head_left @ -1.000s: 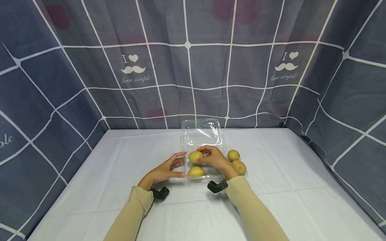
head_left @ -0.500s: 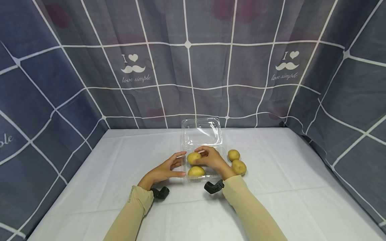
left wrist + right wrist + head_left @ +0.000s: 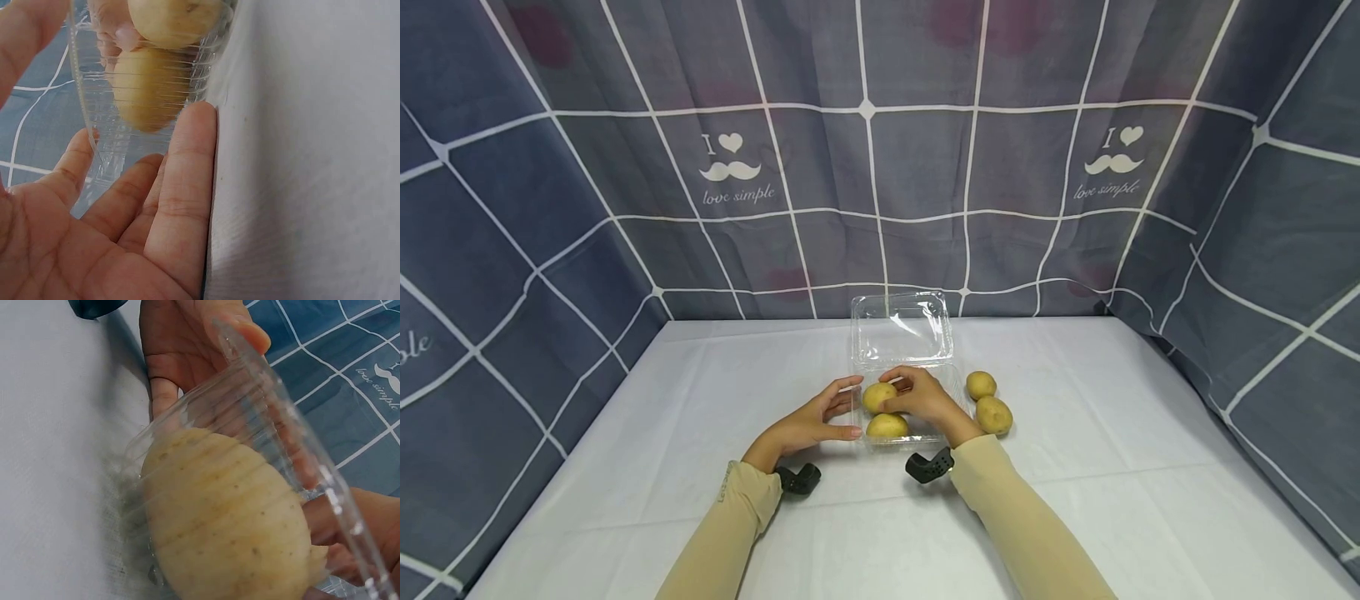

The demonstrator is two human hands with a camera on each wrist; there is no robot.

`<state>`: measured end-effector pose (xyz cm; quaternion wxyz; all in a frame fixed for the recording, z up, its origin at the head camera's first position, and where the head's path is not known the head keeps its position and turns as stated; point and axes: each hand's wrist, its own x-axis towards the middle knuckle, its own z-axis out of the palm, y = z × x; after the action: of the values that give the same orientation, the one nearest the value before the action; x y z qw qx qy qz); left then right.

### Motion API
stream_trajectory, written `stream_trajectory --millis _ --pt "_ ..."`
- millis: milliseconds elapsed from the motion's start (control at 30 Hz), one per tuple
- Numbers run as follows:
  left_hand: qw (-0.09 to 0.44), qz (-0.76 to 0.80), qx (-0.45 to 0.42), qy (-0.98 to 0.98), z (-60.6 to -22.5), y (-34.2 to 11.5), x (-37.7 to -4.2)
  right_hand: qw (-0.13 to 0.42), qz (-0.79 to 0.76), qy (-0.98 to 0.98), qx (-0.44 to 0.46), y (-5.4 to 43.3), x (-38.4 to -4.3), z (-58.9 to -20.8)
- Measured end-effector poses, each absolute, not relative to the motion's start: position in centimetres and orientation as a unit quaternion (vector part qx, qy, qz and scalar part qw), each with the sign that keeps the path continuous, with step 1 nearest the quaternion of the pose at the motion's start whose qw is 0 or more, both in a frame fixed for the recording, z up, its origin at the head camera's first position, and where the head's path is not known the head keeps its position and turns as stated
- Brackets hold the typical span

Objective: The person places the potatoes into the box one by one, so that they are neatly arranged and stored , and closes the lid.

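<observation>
A clear plastic clamshell box (image 3: 952,385) stands on the white table, its ribbed lid (image 3: 902,332) tipped back. My right hand (image 3: 928,398) reaches inside and holds a yellow potato (image 3: 877,397) between thumb and fingers, low at the box's left side. Just in front of it lies a second potato (image 3: 887,426), seen large through the ribbed wall in the right wrist view. My left hand (image 3: 811,422) is spread beside the box's left wall, fingers nearly straight. In the left wrist view, its fingertips (image 3: 195,122) are right at the wall, with the held potato (image 3: 150,87) behind the plastic.
Two more potatoes lie right of the box, a smaller one (image 3: 981,385) behind a larger one (image 3: 994,415). A grey checked curtain (image 3: 917,167) hangs round the back and sides of the white tabletop (image 3: 760,358).
My right hand has moved slightly left and down with its potato, bringing it close behind the front potato. The left hand, the box and the two outer potatoes have stayed in place.
</observation>
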<state>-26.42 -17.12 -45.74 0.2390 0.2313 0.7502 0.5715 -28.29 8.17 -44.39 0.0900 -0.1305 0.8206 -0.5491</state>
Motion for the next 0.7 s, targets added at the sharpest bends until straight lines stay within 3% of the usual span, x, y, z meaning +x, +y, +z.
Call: stream_trajectory --millis 700 --pt "0.241 0.569 0.221 0.755 -45.77 -17.12 -26.5 0.106 -0.526 0.831 -0.148 8.42 -27.79 -43.96"
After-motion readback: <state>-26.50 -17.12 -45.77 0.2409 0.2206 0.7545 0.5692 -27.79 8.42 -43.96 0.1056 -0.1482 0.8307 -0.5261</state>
